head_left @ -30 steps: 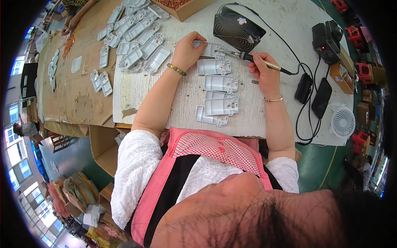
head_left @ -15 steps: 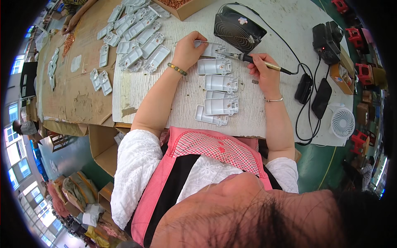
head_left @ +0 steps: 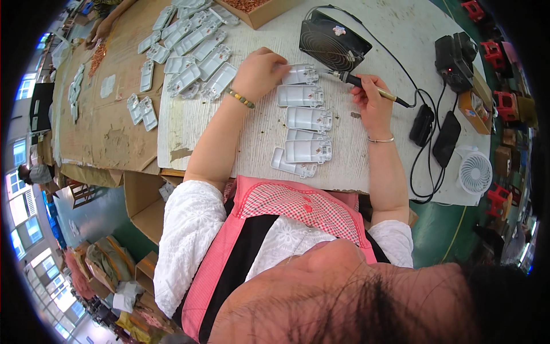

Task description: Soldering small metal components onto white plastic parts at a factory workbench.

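My right hand (head_left: 373,104) is closed around the soldering iron (head_left: 356,81), which has a black grip and a brass-coloured handle. Its tip points left, just off the right end of the farthest white plastic housing (head_left: 300,74). At that housing's left end is my left hand (head_left: 260,74), fingers pinched together and slightly blurred; what they hold is hidden. Nearer to me, several similar housings lie in a column, among them one flat housing (head_left: 301,96) right below the farthest. The nearest housing (head_left: 291,163) lies tilted and partly under another.
A black fan (head_left: 329,43) stands beyond the housings. Right of it are a black soldering station (head_left: 454,57), cables, a black power adapter (head_left: 446,137) and a small white fan (head_left: 475,170). More housings (head_left: 197,43) are heaped at far left, near a cardboard box (head_left: 258,17) of copper-coloured parts.
The soldering iron's tip has drawn back to the right from the farthest housing. My left hand has come slightly lower and right, close to that housing's left end.
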{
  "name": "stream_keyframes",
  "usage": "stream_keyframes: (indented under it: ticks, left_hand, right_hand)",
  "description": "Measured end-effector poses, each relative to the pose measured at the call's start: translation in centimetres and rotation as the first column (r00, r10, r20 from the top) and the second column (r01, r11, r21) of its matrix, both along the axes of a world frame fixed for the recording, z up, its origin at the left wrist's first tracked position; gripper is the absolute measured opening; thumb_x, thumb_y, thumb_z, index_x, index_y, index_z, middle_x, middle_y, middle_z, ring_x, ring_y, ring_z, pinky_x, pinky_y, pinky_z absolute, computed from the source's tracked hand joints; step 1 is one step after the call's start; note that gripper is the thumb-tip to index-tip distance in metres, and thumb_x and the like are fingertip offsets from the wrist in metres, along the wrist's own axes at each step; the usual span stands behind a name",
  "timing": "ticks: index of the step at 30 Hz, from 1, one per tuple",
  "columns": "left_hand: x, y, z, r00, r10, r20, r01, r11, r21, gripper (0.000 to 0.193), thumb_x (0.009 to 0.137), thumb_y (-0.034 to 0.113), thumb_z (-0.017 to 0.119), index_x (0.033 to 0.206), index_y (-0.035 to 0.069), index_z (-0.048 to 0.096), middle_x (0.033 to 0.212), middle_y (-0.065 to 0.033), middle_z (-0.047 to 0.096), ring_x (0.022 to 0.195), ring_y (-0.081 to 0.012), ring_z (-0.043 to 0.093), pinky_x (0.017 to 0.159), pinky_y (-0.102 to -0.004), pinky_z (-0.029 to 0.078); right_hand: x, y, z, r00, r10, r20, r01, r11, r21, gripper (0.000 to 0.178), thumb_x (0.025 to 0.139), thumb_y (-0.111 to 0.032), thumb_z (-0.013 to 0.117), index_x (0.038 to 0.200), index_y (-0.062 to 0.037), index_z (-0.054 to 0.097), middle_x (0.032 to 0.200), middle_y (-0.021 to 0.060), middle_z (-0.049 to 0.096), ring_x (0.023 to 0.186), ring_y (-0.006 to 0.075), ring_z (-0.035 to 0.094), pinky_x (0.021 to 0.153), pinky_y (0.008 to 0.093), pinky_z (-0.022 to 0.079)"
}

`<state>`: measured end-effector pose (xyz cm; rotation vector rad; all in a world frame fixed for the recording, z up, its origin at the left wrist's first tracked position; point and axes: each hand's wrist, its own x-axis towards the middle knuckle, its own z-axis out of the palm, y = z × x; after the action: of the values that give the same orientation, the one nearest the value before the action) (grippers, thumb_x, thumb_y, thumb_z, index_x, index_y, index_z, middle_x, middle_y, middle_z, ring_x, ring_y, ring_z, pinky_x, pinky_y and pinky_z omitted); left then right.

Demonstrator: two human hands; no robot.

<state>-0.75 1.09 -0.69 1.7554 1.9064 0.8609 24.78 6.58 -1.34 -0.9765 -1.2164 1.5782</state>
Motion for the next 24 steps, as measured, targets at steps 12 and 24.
stream_keyframes:
  ticks: [12,24]
  left_hand:
    - [-6.6,-2.6,2.4,0.775,0.203,-0.599,-0.361,0.919,-0.156,0.023,0.074,0.021,0.063,0.091,0.010,0.055,0.092,-0.0101,0.060,0.082,-0.0291,0.059,0.069,-0.0411,0.046]
    - [-6.3,-1.7,1.5,0.834,0.293,-0.469,-0.327,0.945,0.009,0.016,0.079,0.019,0.057,0.091,0.009,0.057,0.087,-0.0107,0.060,0.081,-0.0301,0.058,0.069,-0.0396,0.046]
  right_hand:
    - [0.2,0.3,0.0,0.999,-0.002,-0.042,-0.001,0.998,-0.069,0.018,0.083,-0.021,0.057,0.085,-0.0025,0.058,0.066,0.0048,0.060,0.052,0.0071,0.051,0.047,0.0177,0.038]
    - [0.2,0.3,0.1,0.999,0.018,-0.029,-0.020,0.998,-0.065,0.019,0.084,-0.021,0.056,0.084,-0.0028,0.058,0.066,0.0054,0.060,0.052,0.0065,0.050,0.047,0.0177,0.038]
